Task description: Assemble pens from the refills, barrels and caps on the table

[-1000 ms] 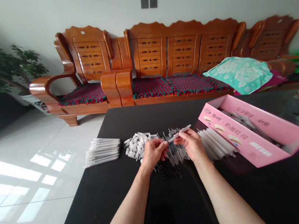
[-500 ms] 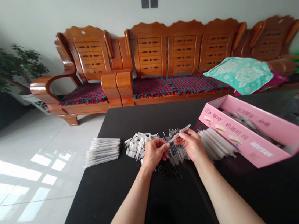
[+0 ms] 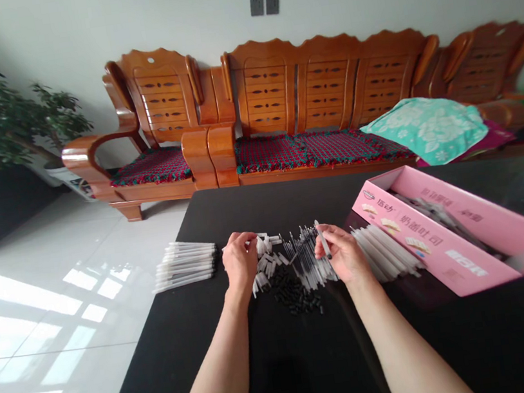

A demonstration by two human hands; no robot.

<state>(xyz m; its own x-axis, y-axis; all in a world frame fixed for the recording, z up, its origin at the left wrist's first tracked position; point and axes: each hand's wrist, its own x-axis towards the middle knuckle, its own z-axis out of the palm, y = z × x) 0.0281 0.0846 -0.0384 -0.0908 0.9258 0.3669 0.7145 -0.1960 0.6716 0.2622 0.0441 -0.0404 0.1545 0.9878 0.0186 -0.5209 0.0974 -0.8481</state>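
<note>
In my right hand [image 3: 342,251] is a slim white pen [image 3: 322,239], tilted upright, with a dark lower end; the fingers are closed round it. My left hand [image 3: 242,261] reaches over the pile of white pen caps [image 3: 267,262], thumb and fingers pinched together; what is between them is hidden. Between the hands lie thin dark pen refills [image 3: 305,255] in a bundle. Nearer to me is a heap of small black plugs [image 3: 295,296]. Right of my right hand lies a stack of translucent white pen barrels [image 3: 387,254].
A row of white pens with dark ends [image 3: 186,262] lies on the left of the black table [image 3: 197,361]. A pink open box [image 3: 444,242] stands on the right, holding greyish items. Beyond the table is a wooden bench [image 3: 210,158].
My left hand has let go of the pen and moved left to the white caps. My right hand keeps the pen, which has turned from slanting to nearly upright.
</note>
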